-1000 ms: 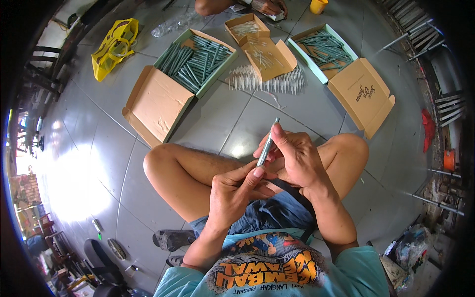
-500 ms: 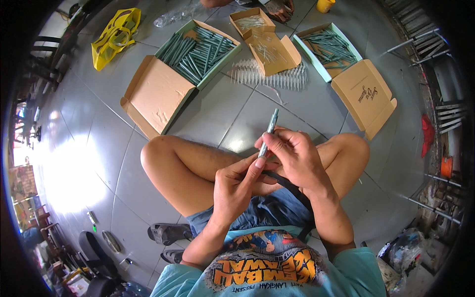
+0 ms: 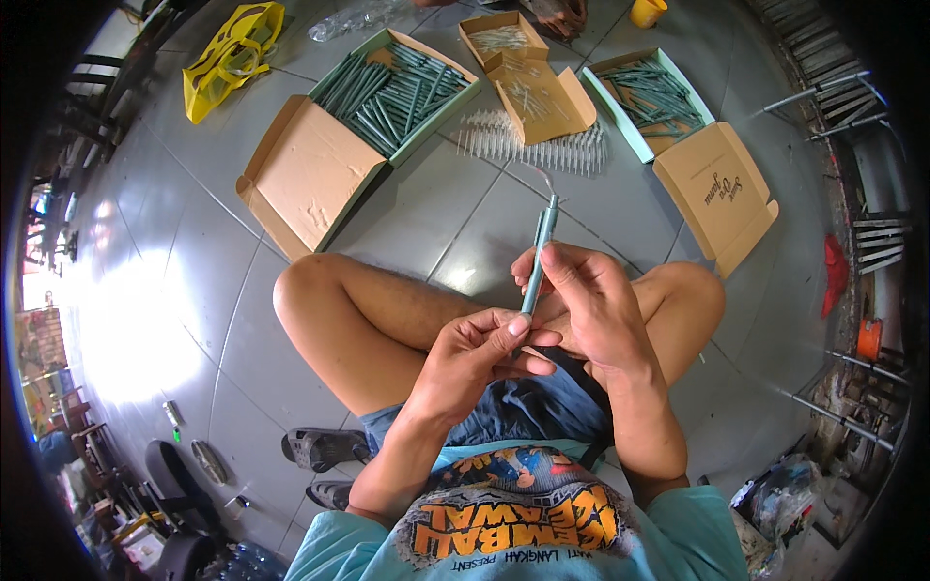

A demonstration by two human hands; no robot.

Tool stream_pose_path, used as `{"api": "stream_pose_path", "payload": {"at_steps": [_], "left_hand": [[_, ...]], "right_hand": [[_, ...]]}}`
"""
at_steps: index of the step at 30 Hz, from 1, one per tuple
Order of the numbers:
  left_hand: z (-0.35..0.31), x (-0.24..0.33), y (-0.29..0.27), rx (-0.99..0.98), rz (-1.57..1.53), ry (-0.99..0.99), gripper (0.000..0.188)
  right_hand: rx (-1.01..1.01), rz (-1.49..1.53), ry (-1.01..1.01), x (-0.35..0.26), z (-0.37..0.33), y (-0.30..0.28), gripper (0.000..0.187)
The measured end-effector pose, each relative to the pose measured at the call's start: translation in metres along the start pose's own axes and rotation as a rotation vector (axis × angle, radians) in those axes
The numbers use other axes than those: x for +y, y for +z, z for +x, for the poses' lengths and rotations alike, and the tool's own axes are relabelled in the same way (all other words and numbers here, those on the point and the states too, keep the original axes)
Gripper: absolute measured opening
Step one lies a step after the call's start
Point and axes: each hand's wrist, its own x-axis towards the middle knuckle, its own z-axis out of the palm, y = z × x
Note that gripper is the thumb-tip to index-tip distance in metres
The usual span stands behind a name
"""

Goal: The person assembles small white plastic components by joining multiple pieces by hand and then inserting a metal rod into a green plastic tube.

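Upright between my hands, slightly tilted, is a green click pen (image 3: 543,235) with its clip and push button at the upper end. My left hand (image 3: 481,351) pinches its lower end between thumb and fingers. Higher up the barrel, my right hand (image 3: 589,290) grips it with the thumb laid along the side. Beyond my knees an open carton (image 3: 308,174) holds many dark green pens (image 3: 402,97). A second open carton (image 3: 717,184) on the right holds more green pens (image 3: 651,97). In the middle, a small brown box (image 3: 572,102) contains thin clear pieces.
A row of thin clear refill-like sticks (image 3: 533,145) lies on the tiles by the small box. A yellow bag (image 3: 228,60), a clear plastic wrapper (image 3: 354,19) and a yellow cup (image 3: 647,12) lie farther off. Another person's hand (image 3: 560,15) shows at the top. Sandals (image 3: 325,447) rest at my left.
The pen has been raised and shifted slightly right, its clip now showing. My right thumb has slid along the barrel, and the left fingers have spread a little under the lower end.
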Motion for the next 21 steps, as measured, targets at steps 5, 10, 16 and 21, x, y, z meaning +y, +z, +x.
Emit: {"api": "stream_pose_path", "payload": {"at_steps": [5, 10, 16, 21], "left_hand": [[0.004, -0.001, -0.002, -0.003, -0.057, -0.037, 0.028], [0.006, -0.003, -0.001, 0.043, -0.039, 0.066, 0.028], [0.008, -0.005, 0.005, 0.093, 0.169, 0.285, 0.025], [0.002, -0.002, 0.014, 0.145, 0.228, 0.334, 0.022]], "right_hand": [[0.024, -0.02, -0.07, 0.005, 0.002, -0.003, 0.035], [0.059, -0.146, -0.065, 0.02, -0.002, 0.005, 0.03], [0.035, -0.253, -0.001, 0.018, -0.004, -0.005, 0.035], [0.071, -0.089, 0.106, 0.01, 0.0, 0.002, 0.039]]}}
